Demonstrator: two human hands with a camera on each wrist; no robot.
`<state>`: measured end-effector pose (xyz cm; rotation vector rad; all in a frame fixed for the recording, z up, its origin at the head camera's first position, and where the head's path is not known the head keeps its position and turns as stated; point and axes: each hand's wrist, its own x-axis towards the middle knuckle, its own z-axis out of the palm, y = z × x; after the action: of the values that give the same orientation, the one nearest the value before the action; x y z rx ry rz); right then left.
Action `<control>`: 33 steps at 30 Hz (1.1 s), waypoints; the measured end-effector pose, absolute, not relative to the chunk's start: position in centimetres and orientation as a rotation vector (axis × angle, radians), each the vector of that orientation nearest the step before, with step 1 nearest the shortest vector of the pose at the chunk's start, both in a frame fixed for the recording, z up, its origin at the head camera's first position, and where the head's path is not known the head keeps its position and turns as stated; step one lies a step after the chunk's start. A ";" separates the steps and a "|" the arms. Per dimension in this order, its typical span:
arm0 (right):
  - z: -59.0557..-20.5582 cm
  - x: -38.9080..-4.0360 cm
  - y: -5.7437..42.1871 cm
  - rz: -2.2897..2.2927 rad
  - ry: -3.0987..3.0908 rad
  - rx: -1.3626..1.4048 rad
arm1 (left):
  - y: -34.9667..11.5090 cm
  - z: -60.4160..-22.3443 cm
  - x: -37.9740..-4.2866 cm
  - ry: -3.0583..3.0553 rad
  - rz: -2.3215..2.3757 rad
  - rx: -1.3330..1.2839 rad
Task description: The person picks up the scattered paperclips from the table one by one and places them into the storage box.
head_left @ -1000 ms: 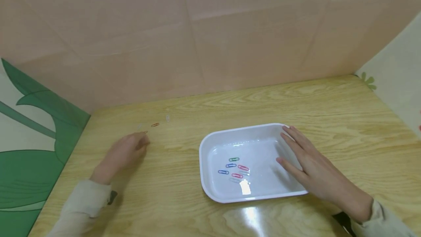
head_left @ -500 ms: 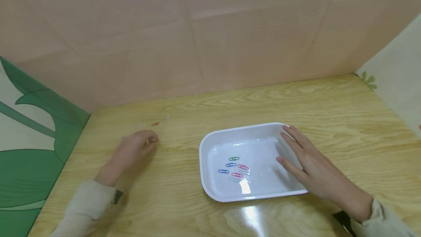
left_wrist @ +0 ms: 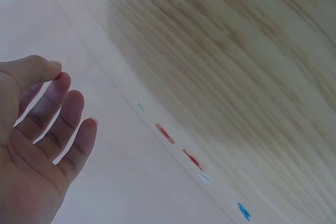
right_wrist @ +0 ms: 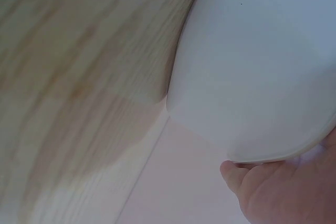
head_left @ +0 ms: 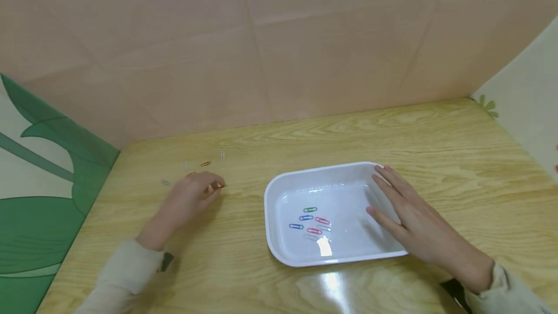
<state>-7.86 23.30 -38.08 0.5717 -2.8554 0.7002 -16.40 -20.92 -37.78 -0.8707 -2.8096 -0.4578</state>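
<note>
My left hand point(head_left: 185, 202) is above the left part of the table, pinching a small reddish paperclip point(head_left: 222, 186) between thumb and index finger. The left wrist view shows only a speck of red between those fingertips; the other fingers are loosely bent. Behind the hand lie a white paperclip point(head_left: 223, 155), an orange-red paperclip point(head_left: 206, 164) and a second red one point(head_left: 190, 174), partly hidden by the hand. My right hand point(head_left: 418, 222) rests with straight fingers on the right rim of a white tray point(head_left: 279, 251), its thumb over the inside. Several coloured paperclips point(head_left: 306, 218) lie in the tray's left half.
Two pale paperclips, one bluish grey point(head_left: 165, 182) and one faint point(head_left: 185, 165), lie further left on the wooden table point(head_left: 226, 265). A pinkish cloth backdrop point(head_left: 261, 62) rises behind the table. A panel with green leaf shapes point(head_left: 30, 236) borders the left side.
My left hand has moved to the right with the reddish paperclip, uncovering the bluish-grey paperclip on the table. The right hand and the tray have stayed in place.
</note>
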 end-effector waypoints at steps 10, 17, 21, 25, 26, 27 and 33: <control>-37.9 -7.8 23.3 0.732 -2.889 0.566 | -18.3 -37.1 -15.8 -2.579 -0.484 -1.065; -37.8 -7.8 23.2 0.729 -2.901 0.547 | -16.3 -36.5 -15.5 -2.549 -0.548 -1.107; -37.9 -7.8 23.2 0.730 -2.903 0.546 | -15.4 -36.4 -15.3 -2.528 -0.561 -1.139; -38.0 -7.9 23.2 0.732 -2.905 0.538 | -14.6 -36.0 -15.0 -2.507 -0.562 -1.167; -38.0 -7.9 23.3 0.734 -2.906 0.536 | -14.4 -35.9 -14.9 -2.502 -0.562 -1.172; -38.0 -7.9 23.3 0.734 -2.907 0.534 | -14.2 -35.8 -14.8 -2.496 -0.566 -1.179; -38.1 -8.0 23.3 0.735 -2.908 0.535 | -13.0 -35.5 -14.5 -2.460 -0.569 -1.220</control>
<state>-7.97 23.25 -38.07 0.5345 -2.9081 0.7347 -14.49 -12.95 -35.54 -1.2203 -2.4604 -0.5688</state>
